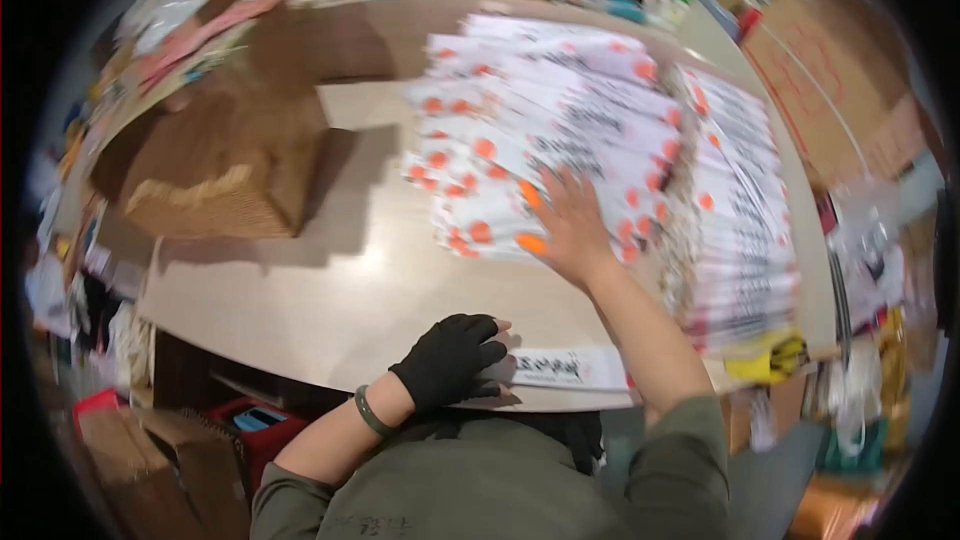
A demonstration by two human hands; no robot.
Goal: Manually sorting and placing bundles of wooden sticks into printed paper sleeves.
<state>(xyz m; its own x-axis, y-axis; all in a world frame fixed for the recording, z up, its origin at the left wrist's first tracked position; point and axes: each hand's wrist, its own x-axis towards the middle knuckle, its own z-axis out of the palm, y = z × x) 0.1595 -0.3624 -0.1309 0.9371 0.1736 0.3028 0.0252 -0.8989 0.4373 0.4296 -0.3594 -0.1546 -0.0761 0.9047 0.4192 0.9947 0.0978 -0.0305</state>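
Note:
My left hand, in a black glove that leaves the fingertips bare, rests at the table's near edge. Its fingers are apart beside the left end of a flat white printed sleeve; whether they touch it is hard to tell. Farther out, my right hand lies spread on a heap of white sleeves with orange dots and dark print. Orange finger covers sit on its thumb and one finger. Motion blurs the heap, and my right forearm crosses over the right end of the near sleeve.
An open brown paper bag lies on the table at left. More white sleeves are stacked at right, next to a bundle of pale strings. A yellow-and-black item is at the right edge. Cardboard boxes stand around.

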